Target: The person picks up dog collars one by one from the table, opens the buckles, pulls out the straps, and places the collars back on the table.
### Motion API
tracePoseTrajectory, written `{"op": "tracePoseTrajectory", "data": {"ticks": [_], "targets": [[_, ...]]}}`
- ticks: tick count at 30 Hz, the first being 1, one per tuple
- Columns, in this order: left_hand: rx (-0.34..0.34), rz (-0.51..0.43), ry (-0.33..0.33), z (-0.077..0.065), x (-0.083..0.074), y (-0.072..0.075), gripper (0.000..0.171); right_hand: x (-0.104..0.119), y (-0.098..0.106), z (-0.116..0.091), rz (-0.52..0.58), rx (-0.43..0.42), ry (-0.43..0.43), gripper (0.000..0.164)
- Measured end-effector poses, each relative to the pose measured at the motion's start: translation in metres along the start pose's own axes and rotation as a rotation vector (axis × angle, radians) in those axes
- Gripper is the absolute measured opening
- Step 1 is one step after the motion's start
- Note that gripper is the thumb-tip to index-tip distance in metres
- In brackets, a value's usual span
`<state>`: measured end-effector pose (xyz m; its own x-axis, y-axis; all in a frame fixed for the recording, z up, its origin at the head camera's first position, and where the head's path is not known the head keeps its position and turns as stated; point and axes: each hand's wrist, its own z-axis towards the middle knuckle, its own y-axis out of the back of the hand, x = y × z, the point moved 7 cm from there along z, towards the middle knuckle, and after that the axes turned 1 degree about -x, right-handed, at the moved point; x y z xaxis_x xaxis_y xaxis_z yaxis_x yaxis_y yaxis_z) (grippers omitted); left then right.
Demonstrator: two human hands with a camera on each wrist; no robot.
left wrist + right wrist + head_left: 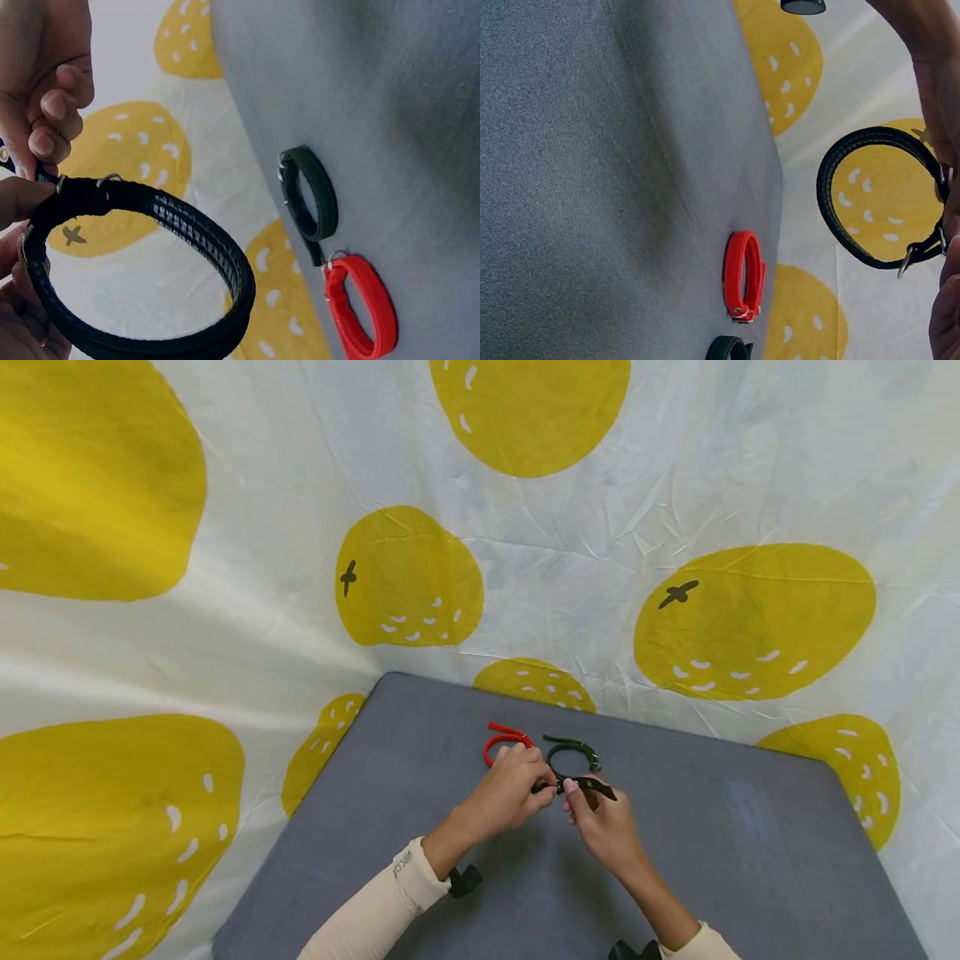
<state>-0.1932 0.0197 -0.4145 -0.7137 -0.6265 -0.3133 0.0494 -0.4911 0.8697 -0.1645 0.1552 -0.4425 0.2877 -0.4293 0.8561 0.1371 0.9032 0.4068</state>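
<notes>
Left hand [508, 787] and right hand [606, 828] both pinching black collar [244, 289], head view lower centre, above counter [720, 868]. Likely best: steady it with the left, keep strap tail [597, 787] flat (twists could snag), work the end gently, no yanking.

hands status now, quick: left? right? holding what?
Left hand: closed, pinching the black collar near its buckle.
Right hand: closed, pinching the same collar's strap end between thumb and fingers.
</notes>
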Motion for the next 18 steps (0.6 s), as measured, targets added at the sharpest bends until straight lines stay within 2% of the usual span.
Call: {"op": "tracePoseTrajectory", "data": {"ticks": [4,7,9,10,14,18], "targets": [[0.046,-0.093,0.062,0.002,0.007,-0.004,0.008,-0.002,0.000,0.004,0.022,0.036,-0.054,0.021],[0.056,-0.128,0.079,0.002,0.009,-0.005,0.007,-0.003,-0.001,0.006,0.053,0.070,-0.121,0.022],[0.061,-0.146,0.087,0.003,0.011,-0.005,0.008,0.004,0.000,0.007,0.069,0.093,-0.158,0.022],[0.064,-0.157,0.091,0.003,0.011,-0.004,0.008,0.009,0.000,0.008,0.074,0.103,-0.168,0.021],[0.072,-0.182,0.097,0.004,0.011,-0.002,0.008,0.009,0.000,0.010,0.083,0.122,-0.183,0.025],[0.077,-0.186,0.094,0.005,0.010,0.001,0.008,-0.006,-0.002,0.011,0.086,0.117,-0.188,0.030]]}}
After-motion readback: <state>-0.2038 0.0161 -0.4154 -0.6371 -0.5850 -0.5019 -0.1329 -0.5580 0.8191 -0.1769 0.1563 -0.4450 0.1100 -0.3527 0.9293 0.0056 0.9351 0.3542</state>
